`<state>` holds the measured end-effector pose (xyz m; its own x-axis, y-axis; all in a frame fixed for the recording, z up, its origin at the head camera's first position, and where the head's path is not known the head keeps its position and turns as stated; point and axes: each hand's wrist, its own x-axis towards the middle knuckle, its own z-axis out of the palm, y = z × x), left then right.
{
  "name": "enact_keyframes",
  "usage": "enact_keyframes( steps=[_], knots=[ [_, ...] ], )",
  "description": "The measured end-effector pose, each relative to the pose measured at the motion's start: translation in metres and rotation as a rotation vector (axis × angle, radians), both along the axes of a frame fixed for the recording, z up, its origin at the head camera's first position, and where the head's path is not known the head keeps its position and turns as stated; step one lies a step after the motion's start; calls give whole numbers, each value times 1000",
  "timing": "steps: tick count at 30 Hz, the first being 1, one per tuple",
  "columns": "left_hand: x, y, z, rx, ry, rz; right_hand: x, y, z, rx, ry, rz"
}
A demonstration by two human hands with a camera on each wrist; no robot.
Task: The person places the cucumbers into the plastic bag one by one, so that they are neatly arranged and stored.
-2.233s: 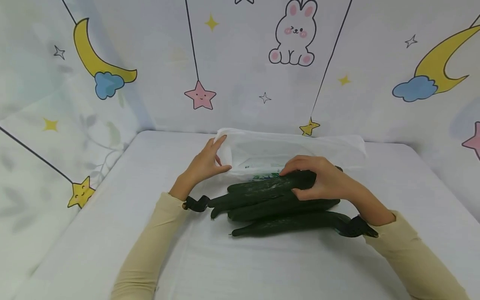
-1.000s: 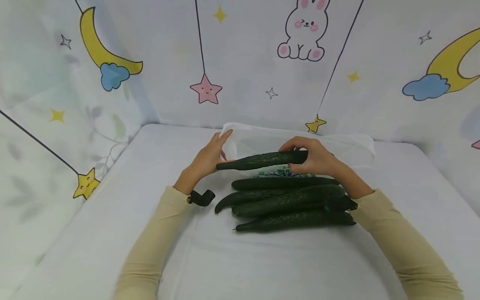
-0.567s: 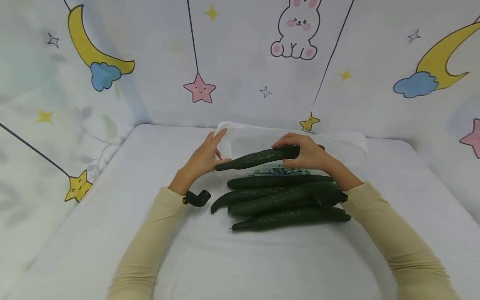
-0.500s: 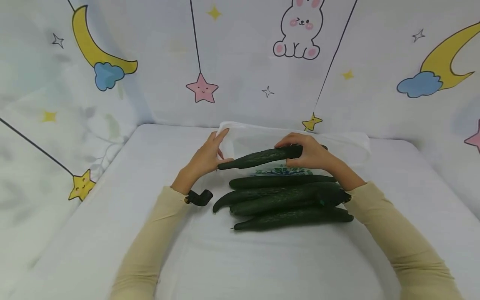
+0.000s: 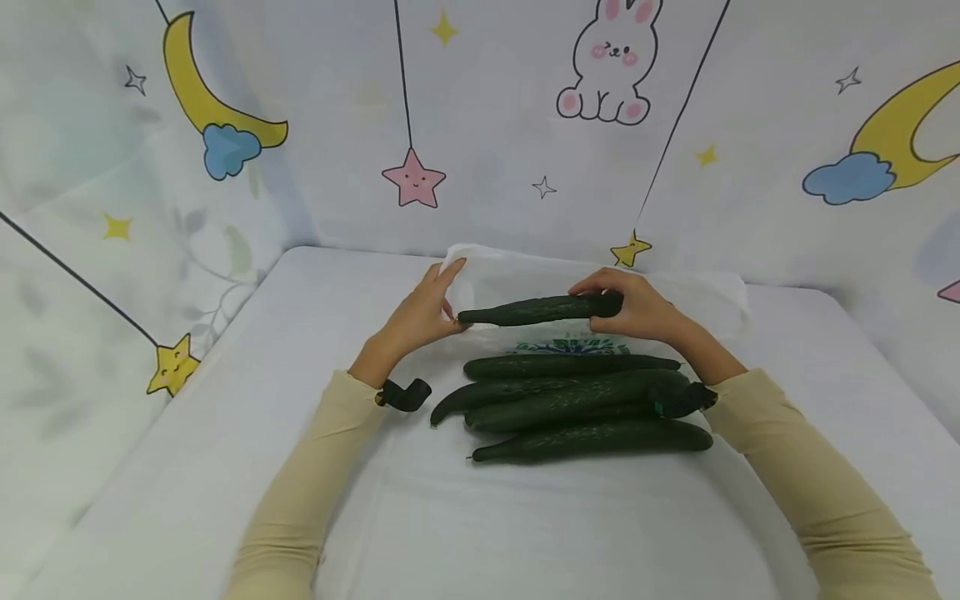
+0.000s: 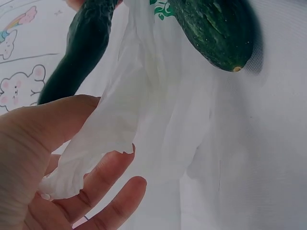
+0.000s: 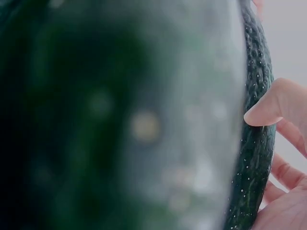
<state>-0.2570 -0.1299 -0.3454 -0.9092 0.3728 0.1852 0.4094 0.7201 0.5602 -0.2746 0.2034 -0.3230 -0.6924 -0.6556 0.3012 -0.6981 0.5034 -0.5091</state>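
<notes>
My right hand (image 5: pixel 637 308) grips a dark green cucumber (image 5: pixel 536 311) by its thicker end, above the others. Its thin tip points left and overlaps my left thumb in the head view. My left hand (image 5: pixel 416 315) holds the mouth of a white plastic bag (image 5: pixel 510 275), thumb and index finger spread apart. In the left wrist view the bag's film (image 6: pixel 153 105) runs between thumb and fingers, with the held cucumber (image 6: pixel 84 48) just beyond the thumb. Several more cucumbers (image 5: pixel 577 400) lie side by side in front of the bag.
A white cloth covers the table (image 5: pixel 562 533). Behind it rises a backdrop (image 5: pixel 495 108) printed with moons, stars and a rabbit. In the right wrist view a blurred cucumber (image 7: pixel 110 115) fills much of the picture. A black strap sits on each wrist.
My right hand has lifted one cucumber off the pile and carried it up toward the bag. Lately its thin tip has risen, so it lies more level. My left hand stays at the bag's mouth.
</notes>
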Motion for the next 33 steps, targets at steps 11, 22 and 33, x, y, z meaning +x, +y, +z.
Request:
enact_keyframes(
  steps=[11, 22, 33],
  knots=[
    [1, 0, 1, 24, 0, -2, -8, 8, -5, 31, 10, -28],
    [3, -1, 3, 19, 2, -3, -9, 14, -10, 62, -40, -52],
    [4, -2, 4, 18, 4, -8, -12, 14, -14, 116, -102, -65]
  ],
)
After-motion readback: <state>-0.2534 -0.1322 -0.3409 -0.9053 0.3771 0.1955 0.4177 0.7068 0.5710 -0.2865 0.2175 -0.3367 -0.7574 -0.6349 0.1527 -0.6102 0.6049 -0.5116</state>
